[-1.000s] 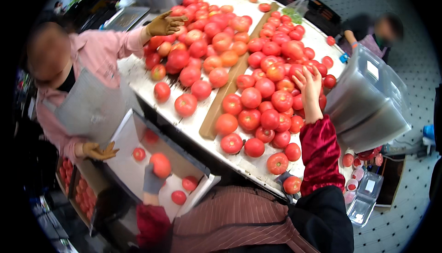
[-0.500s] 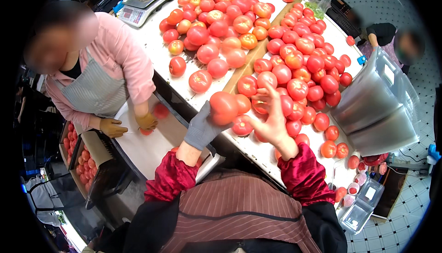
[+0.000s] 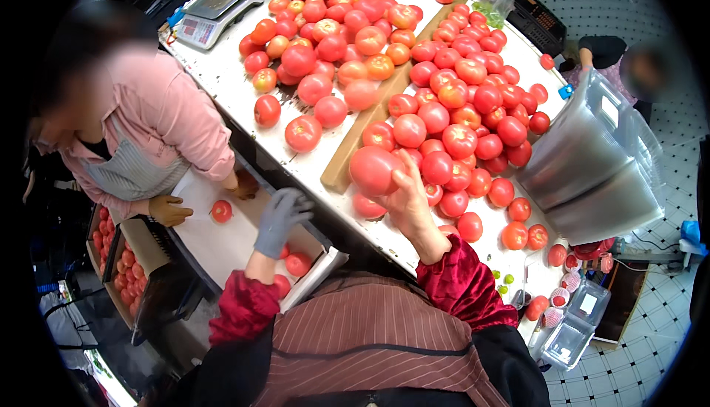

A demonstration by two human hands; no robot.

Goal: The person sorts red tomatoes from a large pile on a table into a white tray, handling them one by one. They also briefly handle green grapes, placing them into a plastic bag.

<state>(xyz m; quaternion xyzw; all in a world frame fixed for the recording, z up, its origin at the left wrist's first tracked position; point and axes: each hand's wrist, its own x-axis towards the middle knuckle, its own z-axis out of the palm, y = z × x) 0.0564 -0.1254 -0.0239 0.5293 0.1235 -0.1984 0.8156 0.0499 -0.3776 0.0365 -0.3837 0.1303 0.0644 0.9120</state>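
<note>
A large red tomato (image 3: 372, 171) is in my bare right hand (image 3: 411, 201), fingers curled around its right side, above the near edge of the tomato table. My left hand (image 3: 282, 218), in a grey glove, holds nothing; its fingers stretch out over a white-lined box (image 3: 244, 238). Inside the box, a few tomatoes (image 3: 298, 263) lie below my left wrist, and a single tomato (image 3: 221, 211) is farther left. Beyond my right hand spreads a heap of red tomatoes (image 3: 460, 140), with a second heap (image 3: 325, 44) left of a wooden strip (image 3: 338, 173).
At the left, a co-worker in brown gloves (image 3: 170, 211) reaches to the box. Crates of tomatoes (image 3: 129, 277) stand below. A scale (image 3: 214, 15) sits at the far left. Stacked clear plastic containers (image 3: 592, 163) and an opened clear box (image 3: 577, 325) stand at right.
My left hand has let go of the tomato and moved left and down over the box. My right hand now grips a tomato. The whole view has shifted slightly.
</note>
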